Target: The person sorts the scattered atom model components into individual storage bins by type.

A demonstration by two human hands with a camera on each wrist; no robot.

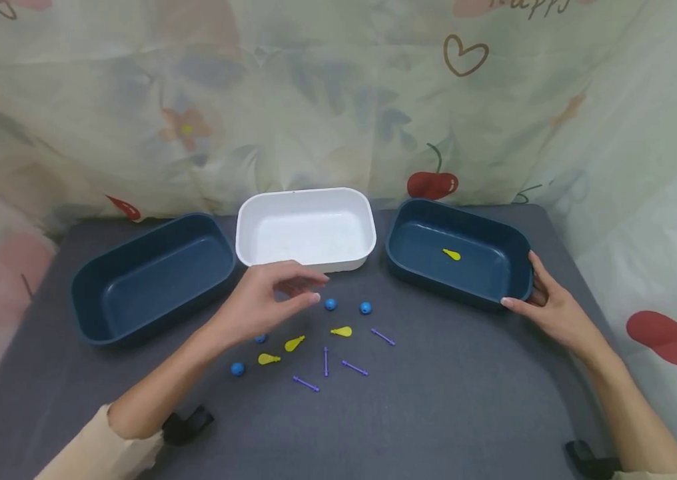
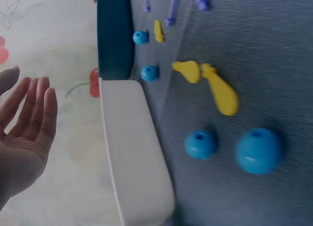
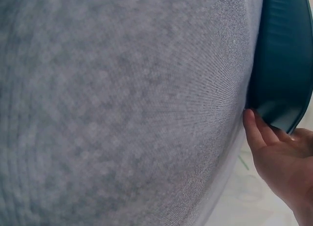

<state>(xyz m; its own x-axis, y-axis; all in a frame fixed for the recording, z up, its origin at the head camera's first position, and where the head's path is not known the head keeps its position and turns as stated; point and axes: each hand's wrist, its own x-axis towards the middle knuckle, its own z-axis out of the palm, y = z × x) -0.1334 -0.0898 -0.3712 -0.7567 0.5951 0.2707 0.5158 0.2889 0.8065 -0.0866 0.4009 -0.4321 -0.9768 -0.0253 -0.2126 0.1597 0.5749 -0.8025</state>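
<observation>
My left hand (image 1: 275,297) hovers over the table in front of the white tray (image 1: 338,263), fingers loosely bent and nothing between them; the left wrist view shows its palm (image 2: 24,147) bare. Beneath and beside it lie several round blue beads (image 1: 365,308) with holes, three yellow pear-shaped pieces (image 1: 294,343) and several thin purple sticks (image 1: 354,368) with knobbed ends. My right hand (image 1: 554,313) grips the near right corner of the right dark blue tray (image 1: 458,288), thumb at the front and fingers round the end. One yellow piece (image 1: 452,255) lies inside that tray.
Another dark blue tray (image 1: 152,283) stands at the left, angled beside the white one. A dark grey cloth (image 1: 452,413) covers the table. Patterned curtains (image 1: 314,100) hang close behind the trays and along both sides.
</observation>
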